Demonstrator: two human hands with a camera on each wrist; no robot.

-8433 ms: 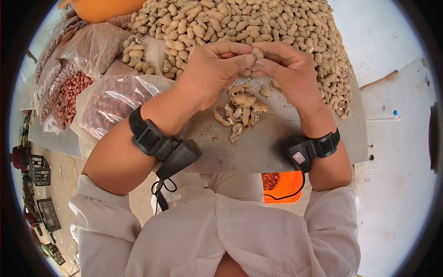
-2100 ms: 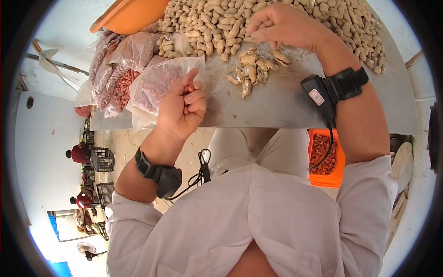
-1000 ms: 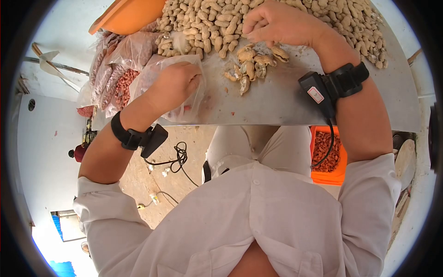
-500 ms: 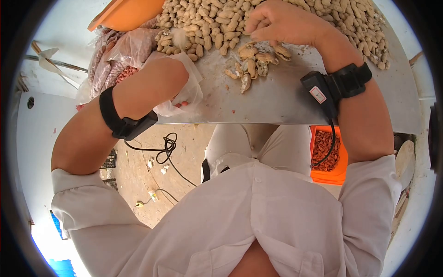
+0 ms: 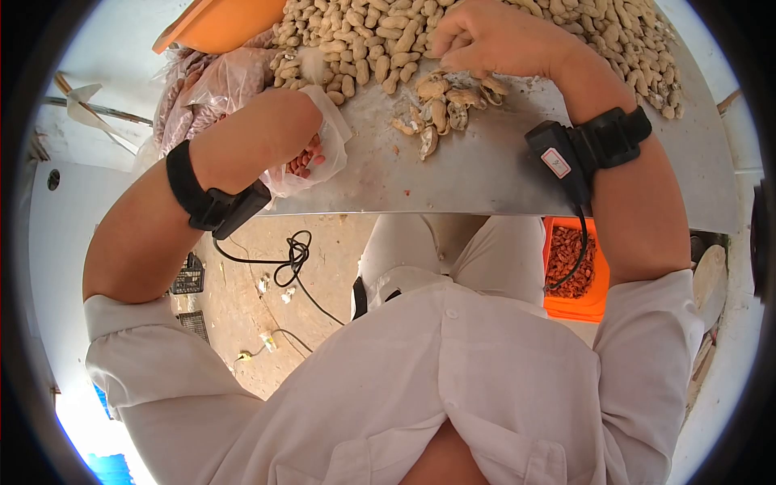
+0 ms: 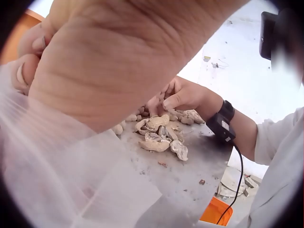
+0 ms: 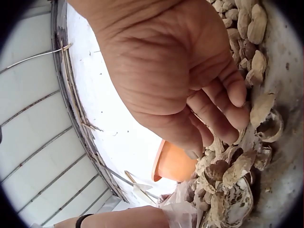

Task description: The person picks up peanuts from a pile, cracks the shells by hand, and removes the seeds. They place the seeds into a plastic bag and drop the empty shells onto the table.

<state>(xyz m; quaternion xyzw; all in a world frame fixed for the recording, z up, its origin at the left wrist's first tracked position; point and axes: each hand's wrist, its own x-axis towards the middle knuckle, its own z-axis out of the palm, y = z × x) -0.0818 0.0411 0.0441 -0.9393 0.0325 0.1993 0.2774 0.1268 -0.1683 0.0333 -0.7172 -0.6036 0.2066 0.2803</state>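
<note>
My left hand [image 5: 279,121] reaches down into the mouth of a clear plastic bag [image 5: 333,133] at the table's left. Red peanut kernels [image 5: 303,159] show below the wrist, inside the bag. In the left wrist view, some curled fingertips [image 6: 35,45] show beside the plastic, and the palm hides most of what lies beneath; I cannot tell whether they hold kernels. My right hand [image 5: 501,40] rests at the edge of the peanut pile [image 5: 380,32], just behind cracked shells [image 5: 440,105]. Its fingers [image 7: 223,109] hang loosely bent in the right wrist view, with nothing held.
Filled plastic bags [image 5: 194,109] lie at the left, and an orange bowl [image 5: 218,28] stands behind them. Under the metal table [image 5: 477,182], an orange bin [image 5: 590,307] holds reddish pieces [image 5: 570,271]. A black cable [image 5: 295,259] hangs from the left wrist camera.
Earlier both hands held a peanut over the shells. The left hand then carried red kernels left and went down into the bag. The right hand moved back beside the pile and has stayed there.
</note>
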